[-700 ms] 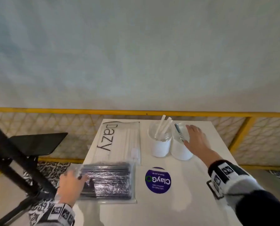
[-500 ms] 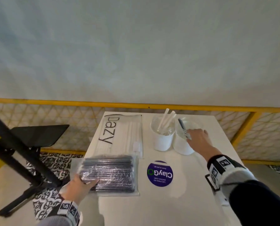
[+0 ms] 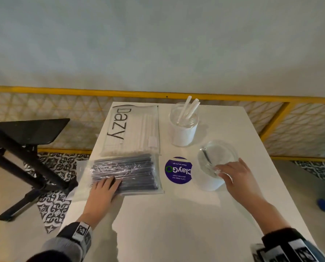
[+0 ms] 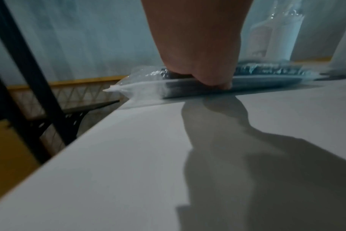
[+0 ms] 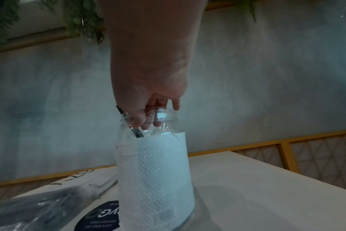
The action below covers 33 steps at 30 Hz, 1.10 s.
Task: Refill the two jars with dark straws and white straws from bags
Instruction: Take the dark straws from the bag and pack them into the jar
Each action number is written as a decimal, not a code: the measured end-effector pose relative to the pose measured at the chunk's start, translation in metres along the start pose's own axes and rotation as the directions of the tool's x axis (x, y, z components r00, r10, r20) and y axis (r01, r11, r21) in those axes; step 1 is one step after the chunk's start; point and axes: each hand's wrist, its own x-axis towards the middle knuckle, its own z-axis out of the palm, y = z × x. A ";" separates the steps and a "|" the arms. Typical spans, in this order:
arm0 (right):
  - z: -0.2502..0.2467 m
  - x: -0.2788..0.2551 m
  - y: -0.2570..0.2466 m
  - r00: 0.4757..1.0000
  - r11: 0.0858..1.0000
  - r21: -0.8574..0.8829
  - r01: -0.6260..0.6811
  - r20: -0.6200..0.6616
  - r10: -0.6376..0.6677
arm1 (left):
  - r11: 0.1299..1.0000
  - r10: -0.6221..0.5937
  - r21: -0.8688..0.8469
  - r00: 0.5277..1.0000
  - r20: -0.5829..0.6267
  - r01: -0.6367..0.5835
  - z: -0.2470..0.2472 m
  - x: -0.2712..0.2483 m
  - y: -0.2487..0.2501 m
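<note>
Head view: a white table (image 3: 176,214) was seen from above. The left hand (image 3: 103,193) was laid on the near edge of a clear bag of dark straws (image 3: 125,173), with its fingers on top and its thumb pressed against the bag's side. That bag was lying flat near the table's left edge. Just behind it lay a second bag of white straws (image 3: 139,129), with big black letters on it.

A glass jar (image 3: 212,167) wrapped in white paper was gripped at its rim by the right hand (image 3: 235,173). The fingers were curled over the rim and some were dipped inside, as the right wrist view showed. One dark straw (image 3: 206,156) was leaning in this jar. The jar was tilted a little, just beside a round purple sticker (image 3: 177,170). Another jar (image 3: 183,125) with a few white straws was standing farther back, apart from the first.
</note>
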 end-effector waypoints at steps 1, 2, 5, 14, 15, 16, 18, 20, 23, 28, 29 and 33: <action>-0.002 -0.006 -0.001 1.000 1.000 0.012 -0.001 -0.011 0.002 | 0.998 0.059 0.002 0.998 -0.032 -0.059 -0.003 0.003 0.001; -0.004 -0.011 -0.004 1.000 0.999 0.036 -0.010 -0.029 0.011 | 0.992 0.123 -0.009 0.991 -0.047 -0.124 -0.008 0.004 0.004; -0.017 -0.018 -0.028 0.985 0.992 0.097 0.079 -0.161 -0.063 | 0.969 0.240 -0.039 0.966 -0.099 -0.245 -0.025 0.015 0.028; 0.024 -0.029 -0.090 0.943 0.949 0.200 0.244 0.177 -0.280 | 0.866 0.482 -0.137 0.876 -0.034 -0.481 -0.084 0.016 0.116; 0.024 -0.030 -0.090 0.952 0.947 0.247 0.203 0.176 -0.250 | 0.880 0.442 -0.217 0.895 0.057 -0.421 -0.089 0.012 0.115; 0.022 -0.031 -0.088 0.959 0.946 0.277 0.168 0.177 -0.222 | 0.896 0.403 -0.251 0.908 0.117 -0.366 -0.091 0.008 0.110; 0.015 -0.037 -0.081 0.972 0.947 0.307 0.093 0.176 -0.152 | 0.912 0.339 -0.284 0.933 0.118 -0.296 -0.093 -0.004 0.091; 0.005 -0.046 -0.070 0.983 0.943 0.333 -0.019 0.180 -0.044 | 0.886 0.240 -0.403 0.971 -0.021 -0.228 -0.094 -0.017 0.067; -0.008 -0.055 -0.053 0.970 0.896 0.402 -0.189 0.217 0.107 | 0.687 -0.020 -0.721 0.990 -0.143 -0.090 -0.094 -0.030 0.048; -0.025 -0.048 -0.056 0.978 0.874 0.447 -0.190 0.166 0.128 | 0.476 -0.154 -0.874 0.970 -0.189 -0.095 -0.114 -0.026 0.083; -0.029 -0.041 -0.063 0.984 0.871 0.464 -0.163 0.141 0.109 | 0.455 -0.191 -0.885 0.960 -0.206 -0.100 -0.120 -0.022 0.090; -0.046 -0.004 -0.108 0.997 0.818 0.574 0.042 0.023 -0.067 | 0.430 -0.201 -0.884 0.935 -0.291 -0.183 -0.149 -0.009 0.125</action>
